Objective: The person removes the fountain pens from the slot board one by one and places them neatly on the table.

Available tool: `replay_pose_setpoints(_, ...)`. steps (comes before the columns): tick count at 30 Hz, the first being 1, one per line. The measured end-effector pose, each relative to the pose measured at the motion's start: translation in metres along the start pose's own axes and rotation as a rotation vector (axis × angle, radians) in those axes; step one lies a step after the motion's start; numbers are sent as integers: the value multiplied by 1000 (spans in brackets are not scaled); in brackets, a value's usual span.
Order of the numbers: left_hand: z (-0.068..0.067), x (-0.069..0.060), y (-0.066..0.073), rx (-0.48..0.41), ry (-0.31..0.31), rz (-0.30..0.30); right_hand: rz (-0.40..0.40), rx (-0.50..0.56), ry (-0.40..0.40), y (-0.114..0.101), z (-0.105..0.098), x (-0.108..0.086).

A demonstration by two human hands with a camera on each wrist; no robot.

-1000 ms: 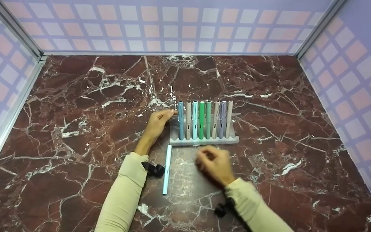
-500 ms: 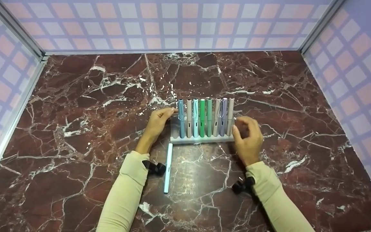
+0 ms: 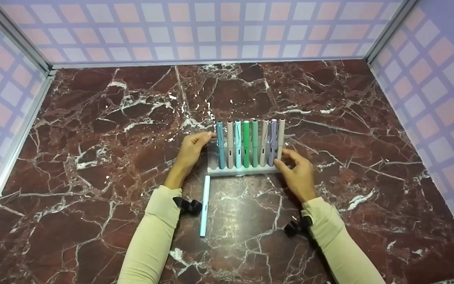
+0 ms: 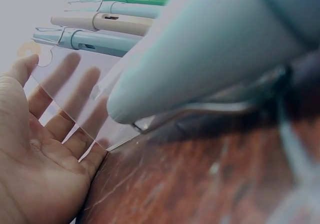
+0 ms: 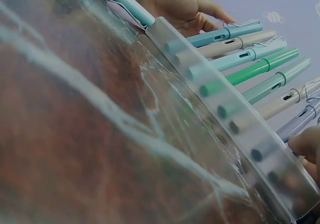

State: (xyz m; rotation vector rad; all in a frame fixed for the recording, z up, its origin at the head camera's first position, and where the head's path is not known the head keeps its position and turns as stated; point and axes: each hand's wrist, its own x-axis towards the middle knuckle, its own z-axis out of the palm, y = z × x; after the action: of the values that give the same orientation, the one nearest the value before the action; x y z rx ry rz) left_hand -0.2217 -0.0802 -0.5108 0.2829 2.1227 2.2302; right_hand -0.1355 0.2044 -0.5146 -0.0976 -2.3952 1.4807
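A clear pen stand (image 3: 214,159) with a frosted front ledge (image 5: 240,108) holds several capped fountain pens in a row, among them a blue one (image 3: 220,146), a green one (image 3: 246,144) and a purple one (image 3: 272,138). My left hand (image 3: 191,150) holds the stand's left side; in the left wrist view its spread fingers show through the clear panel, the thumb at the edge. At the right end, my right hand (image 3: 300,171) pinches the lower part of the rightmost beige pen (image 3: 281,132), the thumb in front. That pen's lower part is mostly hidden.
A light blue pen (image 3: 205,207) lies on the dark red marbled table (image 3: 349,157), below the stand's left corner and beside my left wrist camera (image 3: 189,206). Checkered walls (image 3: 195,31) enclose the table at the back and both sides.
My right hand has moved from in front of the stand to its right end, and its thumb and fingers have closed on the rightmost beige pen. The left hand stays in place.
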Motion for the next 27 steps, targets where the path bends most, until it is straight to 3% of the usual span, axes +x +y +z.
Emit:
replay_pose_setpoints(15, -1, -1, 0, -3, -8, -2, 38, 10, -38, 0, -1, -1)
replay_pose_setpoints(23, 0, -1, 0, -26, -13, 16, 15, 0, -50, -40, -8, -8)
replay_pose_setpoints(27, 0, 0, 0, -47, -18, 31, 19, 1, -50, -45, -10, -9)
